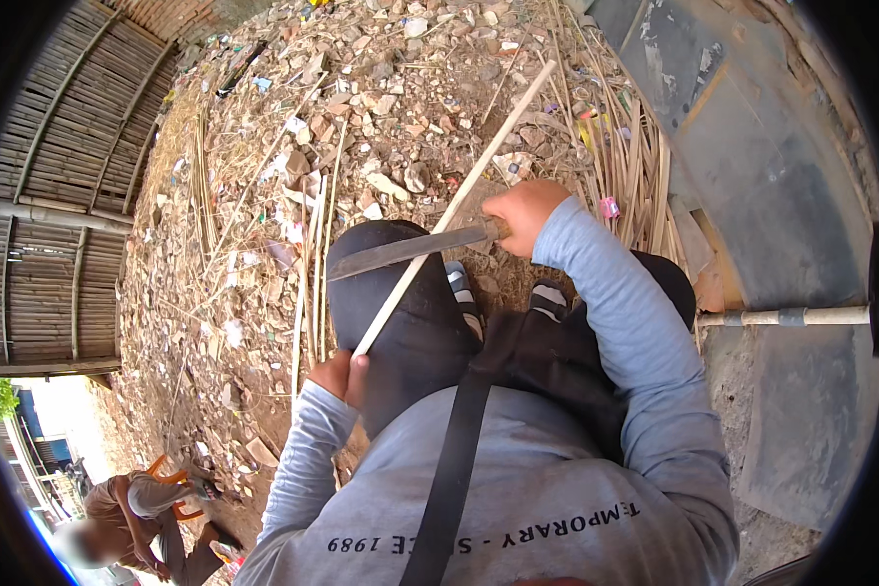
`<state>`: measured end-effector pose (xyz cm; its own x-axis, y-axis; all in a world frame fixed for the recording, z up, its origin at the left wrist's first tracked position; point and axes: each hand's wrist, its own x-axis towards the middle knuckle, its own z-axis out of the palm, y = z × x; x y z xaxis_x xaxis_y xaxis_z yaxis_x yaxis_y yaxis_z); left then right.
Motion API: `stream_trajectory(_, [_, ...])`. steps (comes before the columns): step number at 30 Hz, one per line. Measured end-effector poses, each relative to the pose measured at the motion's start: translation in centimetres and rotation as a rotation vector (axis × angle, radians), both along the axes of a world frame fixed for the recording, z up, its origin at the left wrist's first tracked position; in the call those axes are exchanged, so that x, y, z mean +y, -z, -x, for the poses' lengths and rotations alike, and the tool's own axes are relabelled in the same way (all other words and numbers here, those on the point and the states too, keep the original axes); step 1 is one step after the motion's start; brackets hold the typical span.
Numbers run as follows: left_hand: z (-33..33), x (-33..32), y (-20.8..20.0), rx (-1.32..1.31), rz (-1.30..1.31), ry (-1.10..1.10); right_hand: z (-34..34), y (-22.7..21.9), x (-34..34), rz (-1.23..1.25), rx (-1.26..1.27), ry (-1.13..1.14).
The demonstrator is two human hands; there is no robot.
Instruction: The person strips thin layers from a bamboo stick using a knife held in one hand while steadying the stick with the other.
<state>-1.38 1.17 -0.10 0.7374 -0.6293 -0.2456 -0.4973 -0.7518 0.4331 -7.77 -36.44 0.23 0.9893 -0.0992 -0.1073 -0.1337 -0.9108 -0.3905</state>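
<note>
My left hand (343, 377) is closed round the lower end of a pale bamboo strip (464, 187), which slants up and to the right across my left thigh. In my right hand (527, 217) is the wooden handle of a machete (397, 254), gripped with the fingers wrapped round it. Its long dark blade points left and lies across the strip above my left knee. Whether the edge cuts into the strip or only touches it, I cannot tell. Several thin split strips (314, 264) lie on the ground left of my leg.
Rubble and litter (381, 107) cover the ground ahead. A bundle of bamboo strips (640, 176) lies at right, beside grey sheets (762, 166) with a bamboo pole (786, 317). A slatted bamboo wall (54, 107) stands at left. Someone sits on an orange chair (174, 479) at lower left.
</note>
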Motion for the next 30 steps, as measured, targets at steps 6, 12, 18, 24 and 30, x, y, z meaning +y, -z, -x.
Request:
stream_trajectory(6, [-0.3,-0.1,0.0,0.031,0.019,-0.021,-0.9,3.7,-3.8,-0.015,-0.07,0.254])
stream_trajectory(12, [-0.6,0.4,0.5,0.016,0.011,0.012,-0.6,-0.5,0.9,0.092,0.093,-0.029])
stream_trajectory(18, [-0.9,0.3,0.4,0.033,0.029,0.013,-1.7,7.5,-4.9,-0.16,0.022,0.289])
stream_trajectory(24, [-0.9,0.8,1.3,0.025,0.05,0.012,-0.7,2.3,-0.8,-0.127,-0.054,0.031])
stream_trajectory(30, [-1.1,0.6,1.0,-0.001,0.05,0.035,-1.1,6.3,-5.9,-0.254,0.067,0.322])
